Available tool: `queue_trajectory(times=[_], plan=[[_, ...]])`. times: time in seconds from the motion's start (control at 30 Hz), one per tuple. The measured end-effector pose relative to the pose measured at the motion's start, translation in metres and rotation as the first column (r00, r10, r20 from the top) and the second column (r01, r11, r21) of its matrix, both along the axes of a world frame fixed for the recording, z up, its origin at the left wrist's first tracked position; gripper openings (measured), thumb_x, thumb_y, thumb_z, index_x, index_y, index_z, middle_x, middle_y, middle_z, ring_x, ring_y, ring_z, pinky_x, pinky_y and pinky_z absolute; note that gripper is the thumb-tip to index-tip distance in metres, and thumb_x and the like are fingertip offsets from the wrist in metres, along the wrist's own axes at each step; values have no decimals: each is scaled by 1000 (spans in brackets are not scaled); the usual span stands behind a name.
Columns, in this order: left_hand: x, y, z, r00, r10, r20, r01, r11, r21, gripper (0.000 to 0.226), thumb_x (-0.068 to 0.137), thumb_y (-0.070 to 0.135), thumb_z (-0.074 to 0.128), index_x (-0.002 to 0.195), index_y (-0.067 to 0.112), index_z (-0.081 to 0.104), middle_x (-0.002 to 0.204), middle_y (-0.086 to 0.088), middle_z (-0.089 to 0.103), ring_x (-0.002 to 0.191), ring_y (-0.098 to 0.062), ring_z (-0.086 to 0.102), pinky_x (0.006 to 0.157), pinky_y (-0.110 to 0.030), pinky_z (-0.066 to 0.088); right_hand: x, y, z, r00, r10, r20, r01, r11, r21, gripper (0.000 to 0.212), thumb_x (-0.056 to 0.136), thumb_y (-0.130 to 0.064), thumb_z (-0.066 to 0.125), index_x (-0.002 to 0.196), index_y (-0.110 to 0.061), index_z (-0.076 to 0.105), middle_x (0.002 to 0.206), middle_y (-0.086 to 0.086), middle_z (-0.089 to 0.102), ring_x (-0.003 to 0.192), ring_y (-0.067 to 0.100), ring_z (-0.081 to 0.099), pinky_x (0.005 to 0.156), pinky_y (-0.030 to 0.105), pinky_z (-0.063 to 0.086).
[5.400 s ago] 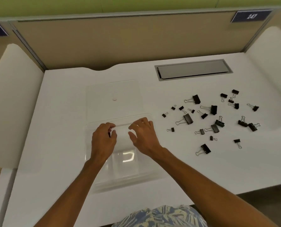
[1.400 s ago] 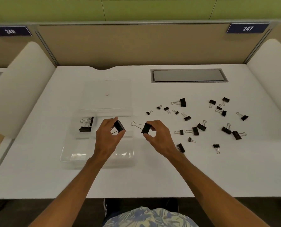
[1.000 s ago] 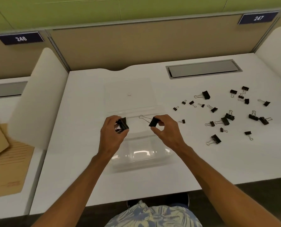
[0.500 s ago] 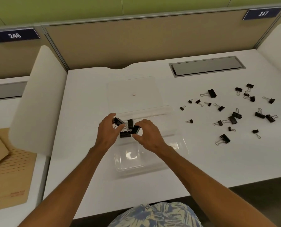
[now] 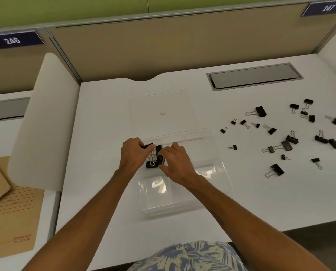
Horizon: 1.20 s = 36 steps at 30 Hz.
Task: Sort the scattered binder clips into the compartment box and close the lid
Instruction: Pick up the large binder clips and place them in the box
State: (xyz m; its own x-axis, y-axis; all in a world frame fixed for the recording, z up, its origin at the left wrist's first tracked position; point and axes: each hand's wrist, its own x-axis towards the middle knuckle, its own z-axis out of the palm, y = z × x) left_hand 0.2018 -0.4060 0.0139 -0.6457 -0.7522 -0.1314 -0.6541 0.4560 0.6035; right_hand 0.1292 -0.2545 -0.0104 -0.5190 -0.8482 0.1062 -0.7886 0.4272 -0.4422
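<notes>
Together both hands (image 5: 133, 153) set clips (image 5: 153, 156) into box (image 5: 212, 153).

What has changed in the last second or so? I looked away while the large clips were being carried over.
Both hands came together over the compartment box. The left hand and right hand brought their large binder clips down into its far-left compartment, fingers still on them; release cannot be confirmed. The lid stays open, and the scattered clips on the right look untouched.

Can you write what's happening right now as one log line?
left hand: holds large clip | right hand: places clip | box: open | loose clips: remaining
</notes>
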Motion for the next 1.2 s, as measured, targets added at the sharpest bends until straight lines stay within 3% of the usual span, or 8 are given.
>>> queue_trajectory(times=[0.07,0.17,0.23,0.47,0.7,0.8,1.0,1.2], plan=[[-4,0,1,999,-12,45,13,1000,-26,45,79,49,72,75,5,65,72,-9,67,71,-24,64,64,-35,50,-1,-3,-1,996,64,-60,-62,998,21,39,78,-25,78,113,-10,67,107,5,70,99,24,52,83,36,41],[-10,1,0,997,-29,72,32,998,-47,46,82,50,70,101,8,68,90,-7,71,84,-22,66,72,-29,49,-2,-9,-3,993,87,-74,-85,996,34,33,79,-22,75,109,-11,67,106,3,69,97,23,51,82,35,41],[-12,3,-1,996,-42,78,46,997,-58,47,82,48,70,112,12,65,99,-8,72,89,-24,67,78,-33,52,0,-11,-2,996,78,-53,-77,997,22,31,80,-20,73,108,-10,67,104,4,70,97,23,51,82,35,42],[-15,3,-7,994,-79,79,85,993,-85,35,88,40,67,108,11,67,104,-7,71,91,-23,65,73,-29,47,4,-13,-7,998,65,-22,-65,998,0,23,88,-20,68,109,-9,66,102,6,72,95,24,51,83,37,41],[-8,-1,-17,988,-153,32,154,988,-18,25,91,22,65,111,9,69,109,-9,71,95,-23,67,83,-32,53,7,-14,-6,998,57,-30,-58,998,-17,15,89,-4,66,103,-3,68,95,12,72,87,29,53,74,33,33],[-2,-1,-19,981,-193,-11,193,981,6,24,91,15,64,114,9,67,113,-9,70,99,-22,67,87,-31,52,6,-11,-8,999,43,-9,-43,998,-36,15,87,-1,68,101,-6,70,94,9,73,87,27,53,73,34,37],[8,7,-14,973,-205,-104,205,979,-10,25,92,17,62,116,16,66,113,0,70,100,-14,65,84,-24,48,-1,5,-3,997,-47,55,52,994,-91,24,89,-7,66,112,-10,69,110,8,71,106,28,54,88,40,43],[10,29,-5,946,-260,-196,262,965,-14,24,94,24,61,116,17,64,112,-1,68,97,-17,64,89,-37,55,-5,38,5,975,-177,138,197,969,-147,22,92,-14,62,114,-13,68,114,7,68,110,27,55,95,39,42]])
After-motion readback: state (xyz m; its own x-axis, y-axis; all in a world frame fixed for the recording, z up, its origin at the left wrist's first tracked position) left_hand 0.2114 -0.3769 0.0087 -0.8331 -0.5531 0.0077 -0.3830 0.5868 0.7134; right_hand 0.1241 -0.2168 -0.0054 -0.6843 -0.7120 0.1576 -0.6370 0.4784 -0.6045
